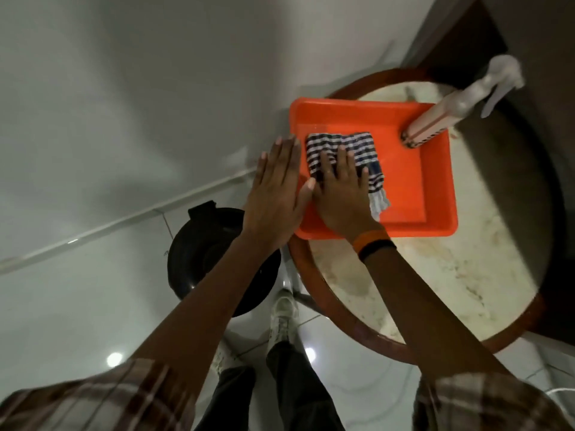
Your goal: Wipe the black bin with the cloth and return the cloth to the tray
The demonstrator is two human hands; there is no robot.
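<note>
A blue-and-white striped cloth (357, 146) lies folded in the orange tray (413, 188) on a round table. My right hand (339, 191) lies flat on the cloth's near part, fingers spread, pressing rather than gripping it. My left hand (277, 188) hovers flat with fingers straight at the tray's left edge, holding nothing. The black bin (199, 244) stands on the floor below and left of the table, partly hidden by my left forearm.
A spray bottle (451, 116) stands in the tray's far right corner, leaning outward in this view. The round table (466, 269) has a pale marbled top and a brown rim. White wall at left, glossy tiled floor below, my shoe (281, 318) beside the bin.
</note>
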